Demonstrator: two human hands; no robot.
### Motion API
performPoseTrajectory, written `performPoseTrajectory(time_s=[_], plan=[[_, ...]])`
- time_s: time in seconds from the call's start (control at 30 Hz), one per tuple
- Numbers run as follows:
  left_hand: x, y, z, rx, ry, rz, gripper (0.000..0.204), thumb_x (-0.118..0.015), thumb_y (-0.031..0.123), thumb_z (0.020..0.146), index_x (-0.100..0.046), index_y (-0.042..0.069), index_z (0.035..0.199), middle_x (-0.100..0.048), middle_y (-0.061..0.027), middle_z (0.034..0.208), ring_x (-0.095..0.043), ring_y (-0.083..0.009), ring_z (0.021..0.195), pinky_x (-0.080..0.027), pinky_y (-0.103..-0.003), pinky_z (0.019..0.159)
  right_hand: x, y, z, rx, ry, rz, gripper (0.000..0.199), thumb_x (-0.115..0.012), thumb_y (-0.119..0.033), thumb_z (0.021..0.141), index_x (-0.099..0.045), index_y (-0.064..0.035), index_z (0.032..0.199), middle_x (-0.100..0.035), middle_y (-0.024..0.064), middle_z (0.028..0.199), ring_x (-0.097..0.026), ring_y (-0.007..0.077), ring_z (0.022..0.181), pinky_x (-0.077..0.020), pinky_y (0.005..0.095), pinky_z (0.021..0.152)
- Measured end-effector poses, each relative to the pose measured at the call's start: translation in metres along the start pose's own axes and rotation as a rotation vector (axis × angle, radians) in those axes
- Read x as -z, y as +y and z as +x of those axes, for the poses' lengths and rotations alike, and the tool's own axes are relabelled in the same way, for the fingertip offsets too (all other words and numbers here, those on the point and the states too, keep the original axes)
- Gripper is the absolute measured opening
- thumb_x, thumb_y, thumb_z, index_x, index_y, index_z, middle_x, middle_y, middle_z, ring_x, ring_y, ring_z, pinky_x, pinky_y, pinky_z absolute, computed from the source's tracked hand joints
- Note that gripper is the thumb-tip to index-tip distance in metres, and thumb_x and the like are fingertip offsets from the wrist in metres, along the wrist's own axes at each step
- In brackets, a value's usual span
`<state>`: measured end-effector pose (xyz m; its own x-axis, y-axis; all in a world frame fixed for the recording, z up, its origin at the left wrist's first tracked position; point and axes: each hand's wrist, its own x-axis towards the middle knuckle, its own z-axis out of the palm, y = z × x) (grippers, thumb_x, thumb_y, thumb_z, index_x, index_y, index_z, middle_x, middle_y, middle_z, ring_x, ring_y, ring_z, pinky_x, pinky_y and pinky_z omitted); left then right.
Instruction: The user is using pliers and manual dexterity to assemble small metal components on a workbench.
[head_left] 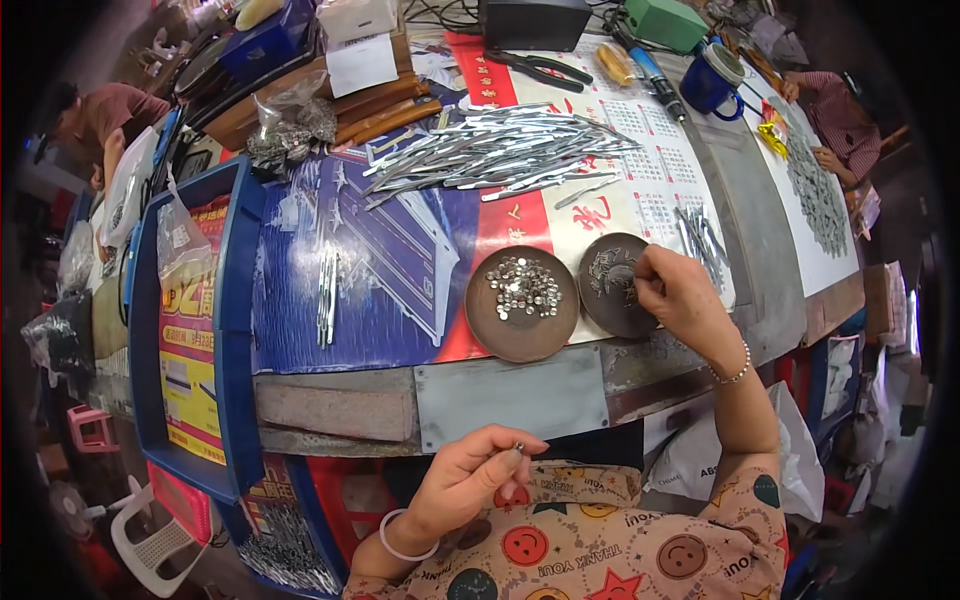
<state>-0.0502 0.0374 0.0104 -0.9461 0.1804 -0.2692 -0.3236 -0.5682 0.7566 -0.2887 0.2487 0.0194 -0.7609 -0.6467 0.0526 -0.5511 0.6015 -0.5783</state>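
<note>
Currently a picking step: the right hand, fingers pinched, reaches into the right-hand round dish, apparently gripping a small part. The left hand, near the body, pinches a small metal piece. Next, bringing the parts together calls for fine alignment. A dish of shiny studs sits just left of the right hand.

Even, fairly bright light from above fills the middle of the view, throwing only soft, short shadows on the poster-covered counter and drawing sharp glints off the heap of long silver metal strips and the small shiny studs in the round brown dish. The fisheye lens bends the counter's straight edges strongly toward the rim, where a black vignette closes off the corners. The centre is reasonably sharp, while the edges turn dim, smeared and soft.
</note>
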Motion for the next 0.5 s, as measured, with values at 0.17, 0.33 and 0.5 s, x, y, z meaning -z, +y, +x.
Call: performPoseTrajectory(time_s=[0.17, 0.33, 0.5], plan=[[-0.005, 0.0, 0.004, 0.033, 0.01, -0.106, 0.025, -0.045, 0.014, 0.099, -0.052, -0.003, 0.117, -0.055, -0.0032, 0.084, -0.045, -0.0035, 0.063, -0.039, -0.016, 0.058, 0.002, 0.001, -0.004, -0.068, 0.011, 0.091, 0.009, -0.057, 0.003, 0.077, -0.052, 0.0016, 0.085, -0.058, 0.017, 0.074, -0.058, 0.0316, 0.066, -0.0462, 0.0343, 0.061], [-0.007, -0.005, 0.013, 0.039, 0.034, -0.248, 0.02, -0.047, 0.012, 0.098, -0.051, -0.002, 0.111, -0.056, -0.0061, 0.078, -0.045, -0.0056, 0.058, -0.038, -0.018, 0.054, 0.002, -0.001, -0.006, -0.044, 0.016, 0.152, 0.014, -0.058, 0.003, 0.078, -0.058, 0.0016, 0.092, -0.06, 0.0143, 0.077, -0.06, 0.0236, 0.066, -0.0471, 0.0297, 0.062], [-0.007, -0.006, 0.021, 0.077, 0.015, -0.464, 0.014, -0.05, 0.014, 0.096, -0.051, 0.001, 0.102, -0.056, -0.0084, 0.075, -0.045, -0.0101, 0.056, -0.037, -0.021, 0.051, 0.005, -0.011, -0.014, 0.043, 0.033, 0.279, 0.015, -0.059, 0.004, 0.079, -0.061, 0.0024, 0.095, -0.064, 0.0087, 0.08, -0.062, 0.0156, 0.07, -0.049, 0.0262, 0.064]])
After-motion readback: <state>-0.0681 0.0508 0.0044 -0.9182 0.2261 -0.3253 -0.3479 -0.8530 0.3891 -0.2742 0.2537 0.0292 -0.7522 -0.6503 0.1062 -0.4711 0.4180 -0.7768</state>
